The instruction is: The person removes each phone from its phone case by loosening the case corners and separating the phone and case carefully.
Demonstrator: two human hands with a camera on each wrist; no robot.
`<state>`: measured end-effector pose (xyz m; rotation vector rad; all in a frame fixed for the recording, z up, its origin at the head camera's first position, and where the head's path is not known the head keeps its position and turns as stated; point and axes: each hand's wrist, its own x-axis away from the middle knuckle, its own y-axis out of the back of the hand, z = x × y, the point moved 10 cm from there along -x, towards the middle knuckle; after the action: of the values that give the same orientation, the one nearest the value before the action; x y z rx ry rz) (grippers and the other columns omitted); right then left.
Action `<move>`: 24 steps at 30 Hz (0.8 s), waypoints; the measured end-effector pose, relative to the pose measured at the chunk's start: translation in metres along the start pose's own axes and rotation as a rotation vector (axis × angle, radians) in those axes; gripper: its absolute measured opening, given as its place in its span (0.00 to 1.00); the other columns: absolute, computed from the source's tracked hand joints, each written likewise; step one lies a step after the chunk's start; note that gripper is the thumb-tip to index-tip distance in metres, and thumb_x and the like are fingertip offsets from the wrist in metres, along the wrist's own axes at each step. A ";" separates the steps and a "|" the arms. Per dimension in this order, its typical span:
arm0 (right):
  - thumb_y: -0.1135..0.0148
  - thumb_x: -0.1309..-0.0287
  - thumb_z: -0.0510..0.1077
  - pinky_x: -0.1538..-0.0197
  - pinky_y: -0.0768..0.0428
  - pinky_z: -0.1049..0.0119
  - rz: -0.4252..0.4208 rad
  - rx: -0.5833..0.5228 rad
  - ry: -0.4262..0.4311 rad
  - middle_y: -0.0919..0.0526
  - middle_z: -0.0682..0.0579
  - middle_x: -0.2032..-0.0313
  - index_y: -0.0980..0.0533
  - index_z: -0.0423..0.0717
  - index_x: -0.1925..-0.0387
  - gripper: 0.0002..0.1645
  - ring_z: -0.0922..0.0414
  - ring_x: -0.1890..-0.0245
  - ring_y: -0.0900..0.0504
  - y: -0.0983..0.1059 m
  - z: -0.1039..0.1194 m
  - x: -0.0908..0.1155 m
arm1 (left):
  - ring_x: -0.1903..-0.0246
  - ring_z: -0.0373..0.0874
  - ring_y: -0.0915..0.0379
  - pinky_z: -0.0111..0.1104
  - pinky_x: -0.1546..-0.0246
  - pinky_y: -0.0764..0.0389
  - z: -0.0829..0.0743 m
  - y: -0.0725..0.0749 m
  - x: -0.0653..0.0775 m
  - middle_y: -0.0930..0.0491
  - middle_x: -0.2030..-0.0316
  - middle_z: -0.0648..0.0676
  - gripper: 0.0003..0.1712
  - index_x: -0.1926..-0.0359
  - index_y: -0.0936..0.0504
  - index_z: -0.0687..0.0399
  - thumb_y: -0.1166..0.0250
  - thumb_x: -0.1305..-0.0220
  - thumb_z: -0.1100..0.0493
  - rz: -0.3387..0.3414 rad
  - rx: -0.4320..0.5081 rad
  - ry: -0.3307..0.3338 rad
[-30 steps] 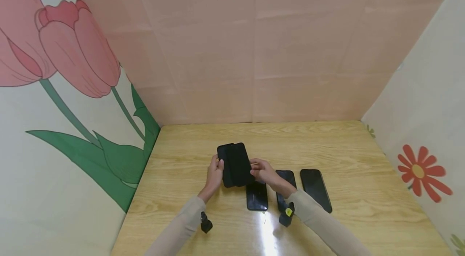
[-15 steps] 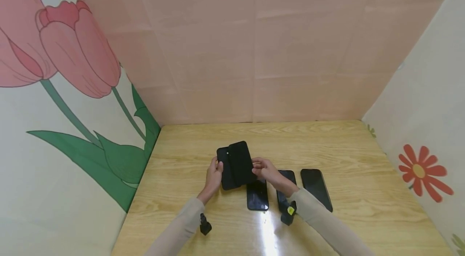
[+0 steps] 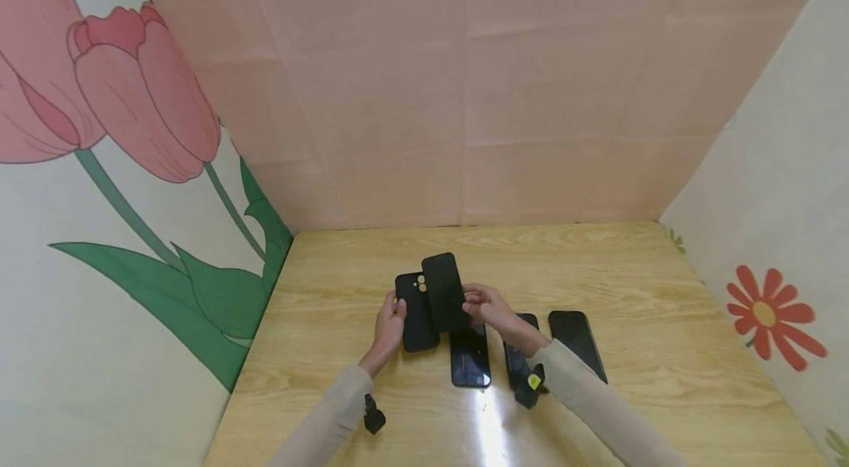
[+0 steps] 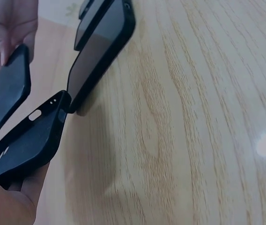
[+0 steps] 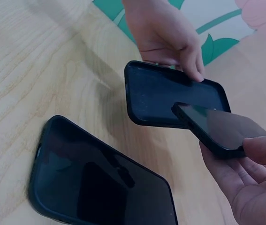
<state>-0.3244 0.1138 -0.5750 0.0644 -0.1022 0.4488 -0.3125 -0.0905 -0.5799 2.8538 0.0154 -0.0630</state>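
Observation:
My left hand grips a black phone case by its left side, thumb over the rim. In the right wrist view the hollow inside of the case shows, and camera cutouts appear near its top in the head view. My right hand pinches a black smartphone by its right edge, between thumb and fingers. The smartphone is tilted, its upper part raised past the case's top, and it overlaps the case's right side in the head view. Both are held above the table; the left wrist view shows a gap between them.
Three dark phones lie on the wooden table: one in the middle, one partly under the right forearm, one at the right. A pink wall covering stands behind. Light glares near the front.
The smartphone in my right hand has shifted up and right off the case, uncovering the camera cutouts. The left hand has tipped the case slightly lower. The phones on the table stay put.

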 end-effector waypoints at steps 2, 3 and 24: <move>0.51 0.31 0.31 0.54 0.18 0.51 -0.005 0.002 0.013 0.22 0.29 0.48 0.40 0.25 0.33 0.27 0.45 0.54 0.18 0.001 0.003 -0.001 | 0.41 0.68 0.31 0.58 0.42 0.30 0.001 0.000 0.000 0.29 0.42 0.76 0.24 0.33 0.38 0.71 0.55 0.21 0.60 -0.004 0.003 -0.002; 0.51 0.31 0.31 0.54 0.18 0.51 -0.007 0.002 0.019 0.22 0.29 0.47 0.40 0.25 0.33 0.28 0.44 0.53 0.18 0.001 0.005 -0.001 | 0.42 0.68 0.31 0.58 0.43 0.30 0.001 0.000 0.000 0.28 0.42 0.76 0.23 0.33 0.37 0.72 0.55 0.21 0.61 -0.006 0.001 -0.008; 0.54 0.28 0.30 0.46 0.21 0.50 -0.104 -0.058 0.022 0.26 0.26 0.44 0.43 0.23 0.32 0.27 0.42 0.50 0.19 0.019 0.009 -0.013 | 0.41 0.69 0.32 0.57 0.41 0.31 0.012 0.007 0.007 0.30 0.41 0.77 0.25 0.32 0.39 0.74 0.56 0.21 0.60 -0.021 -0.006 0.016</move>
<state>-0.3452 0.1242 -0.5671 0.0075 -0.0896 0.3427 -0.3059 -0.1001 -0.5898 2.8481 0.0494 -0.0444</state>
